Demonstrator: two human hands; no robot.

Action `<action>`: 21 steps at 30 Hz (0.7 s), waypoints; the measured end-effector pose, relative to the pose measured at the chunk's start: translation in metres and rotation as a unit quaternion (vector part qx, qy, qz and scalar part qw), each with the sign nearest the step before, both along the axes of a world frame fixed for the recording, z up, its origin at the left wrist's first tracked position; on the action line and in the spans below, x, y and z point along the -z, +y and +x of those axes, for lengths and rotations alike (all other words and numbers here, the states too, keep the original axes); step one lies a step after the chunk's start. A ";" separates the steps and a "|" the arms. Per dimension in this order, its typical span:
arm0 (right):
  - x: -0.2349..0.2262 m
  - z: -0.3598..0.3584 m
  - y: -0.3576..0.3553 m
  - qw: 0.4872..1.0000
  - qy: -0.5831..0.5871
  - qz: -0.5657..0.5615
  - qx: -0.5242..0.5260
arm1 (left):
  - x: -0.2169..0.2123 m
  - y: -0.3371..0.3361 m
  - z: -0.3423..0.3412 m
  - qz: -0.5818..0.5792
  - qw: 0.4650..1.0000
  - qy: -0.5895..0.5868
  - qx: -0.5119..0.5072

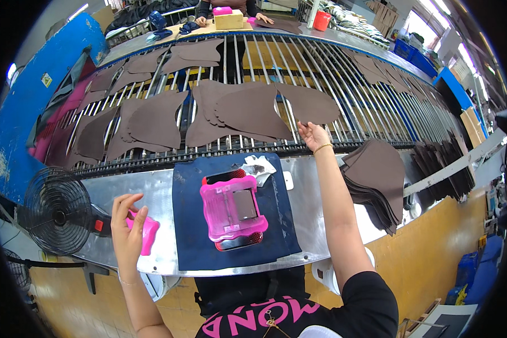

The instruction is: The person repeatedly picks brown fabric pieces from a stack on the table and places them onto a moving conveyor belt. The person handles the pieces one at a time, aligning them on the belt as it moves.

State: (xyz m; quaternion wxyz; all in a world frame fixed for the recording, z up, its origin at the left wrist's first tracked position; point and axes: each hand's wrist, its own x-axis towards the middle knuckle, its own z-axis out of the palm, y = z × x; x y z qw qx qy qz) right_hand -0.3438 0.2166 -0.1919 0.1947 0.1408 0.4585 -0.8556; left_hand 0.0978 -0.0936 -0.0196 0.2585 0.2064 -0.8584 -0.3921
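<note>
Left hand (128,225) grips pink tool (147,234) (glossy, waisted).

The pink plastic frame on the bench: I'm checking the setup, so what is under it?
Under the pink plastic frame lies a dark, red-edged block, peeking out front and back, on a navy mat on the metal bench. The block's top is mostly covered.

The single head view looks steeply down and forward, close over the metal workbench (152,197), rollers beyond.
</note>
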 end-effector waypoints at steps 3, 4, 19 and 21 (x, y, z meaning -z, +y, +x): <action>-0.023 0.022 0.009 0.995 0.023 0.101 -0.013 | 0.003 0.007 -0.008 -0.004 1.000 0.007 0.020; -0.030 0.029 0.010 0.990 0.026 0.141 -0.017 | 0.003 0.008 -0.009 -0.005 1.000 0.004 0.021; -0.035 0.008 0.065 0.910 0.167 0.380 -0.017 | 0.014 0.017 -0.014 0.014 0.999 -0.011 0.049; -0.019 -0.013 0.075 0.932 0.118 0.341 0.027 | 0.016 0.014 -0.009 0.011 0.999 -0.014 0.043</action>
